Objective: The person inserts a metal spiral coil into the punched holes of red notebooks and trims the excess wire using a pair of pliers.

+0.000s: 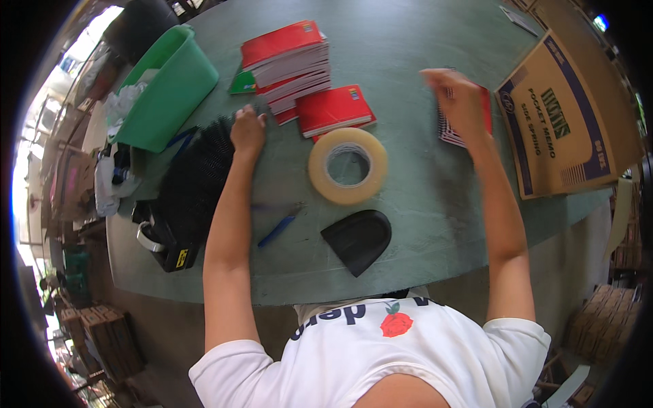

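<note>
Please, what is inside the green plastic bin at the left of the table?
Inside the green bin, crumpled white material, perhaps paper or plastic, shows at its near end. The bin's wall hides the bottom and far end, so anything else inside cannot be seen.

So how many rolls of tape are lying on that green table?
1: a wide roll of tan packing tape lies flat mid-table, between the left hand and right hand. Others may be hidden inside the green plastic bin.

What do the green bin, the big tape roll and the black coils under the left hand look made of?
Green bin: likely moulded plastic, smooth with a soft sheen. Tape roll: glossy tan translucent film, probably packing tape; its core can't be told. Black coils at the left hand: thin ridged spirals, plastic or coated wire.
</note>
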The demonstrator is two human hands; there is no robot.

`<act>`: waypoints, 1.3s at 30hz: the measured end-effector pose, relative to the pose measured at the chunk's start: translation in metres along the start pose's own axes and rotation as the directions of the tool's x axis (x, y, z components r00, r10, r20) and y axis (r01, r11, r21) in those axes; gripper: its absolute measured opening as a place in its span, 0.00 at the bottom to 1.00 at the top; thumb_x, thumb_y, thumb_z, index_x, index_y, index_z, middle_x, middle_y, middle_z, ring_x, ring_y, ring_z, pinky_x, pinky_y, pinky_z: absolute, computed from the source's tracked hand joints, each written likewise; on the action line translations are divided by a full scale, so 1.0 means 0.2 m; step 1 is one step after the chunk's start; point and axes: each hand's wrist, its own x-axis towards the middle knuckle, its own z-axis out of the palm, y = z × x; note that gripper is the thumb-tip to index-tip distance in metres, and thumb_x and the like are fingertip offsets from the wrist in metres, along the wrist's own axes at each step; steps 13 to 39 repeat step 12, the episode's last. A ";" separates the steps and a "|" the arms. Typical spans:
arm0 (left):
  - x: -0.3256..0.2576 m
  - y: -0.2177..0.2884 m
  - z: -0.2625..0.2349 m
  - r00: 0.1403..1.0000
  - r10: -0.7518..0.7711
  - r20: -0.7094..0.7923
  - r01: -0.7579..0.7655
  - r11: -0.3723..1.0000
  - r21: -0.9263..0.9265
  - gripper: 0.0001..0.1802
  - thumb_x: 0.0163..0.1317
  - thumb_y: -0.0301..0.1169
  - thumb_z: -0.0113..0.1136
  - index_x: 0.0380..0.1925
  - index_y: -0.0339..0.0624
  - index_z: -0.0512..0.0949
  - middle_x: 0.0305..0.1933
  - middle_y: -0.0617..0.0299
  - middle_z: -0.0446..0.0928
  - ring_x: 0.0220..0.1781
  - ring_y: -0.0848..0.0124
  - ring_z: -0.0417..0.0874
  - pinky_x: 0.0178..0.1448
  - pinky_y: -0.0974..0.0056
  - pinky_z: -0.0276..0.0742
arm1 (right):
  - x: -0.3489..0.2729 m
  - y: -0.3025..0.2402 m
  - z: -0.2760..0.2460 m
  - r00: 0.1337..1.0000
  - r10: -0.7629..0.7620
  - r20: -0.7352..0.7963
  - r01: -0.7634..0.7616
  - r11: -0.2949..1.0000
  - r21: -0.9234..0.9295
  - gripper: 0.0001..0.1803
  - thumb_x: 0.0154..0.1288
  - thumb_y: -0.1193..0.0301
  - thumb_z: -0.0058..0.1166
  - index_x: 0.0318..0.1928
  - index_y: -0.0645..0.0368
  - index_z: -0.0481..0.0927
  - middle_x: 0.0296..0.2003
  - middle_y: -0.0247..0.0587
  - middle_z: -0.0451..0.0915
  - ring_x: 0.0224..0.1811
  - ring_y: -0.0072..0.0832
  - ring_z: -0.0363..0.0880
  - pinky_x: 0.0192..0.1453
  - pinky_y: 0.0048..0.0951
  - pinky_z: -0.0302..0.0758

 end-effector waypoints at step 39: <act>-0.01 -0.14 -0.31 0.953 -0.276 -0.126 0.187 0.860 -0.476 0.22 0.58 0.48 0.60 0.40 0.40 0.75 0.41 0.44 0.80 0.42 0.45 0.82 0.47 0.49 0.78 | 0.27 -0.47 0.75 0.470 -0.351 0.810 0.524 0.849 0.064 0.33 0.45 0.71 0.66 0.56 0.52 0.74 0.55 0.46 0.72 0.58 0.42 0.70 0.59 0.38 0.70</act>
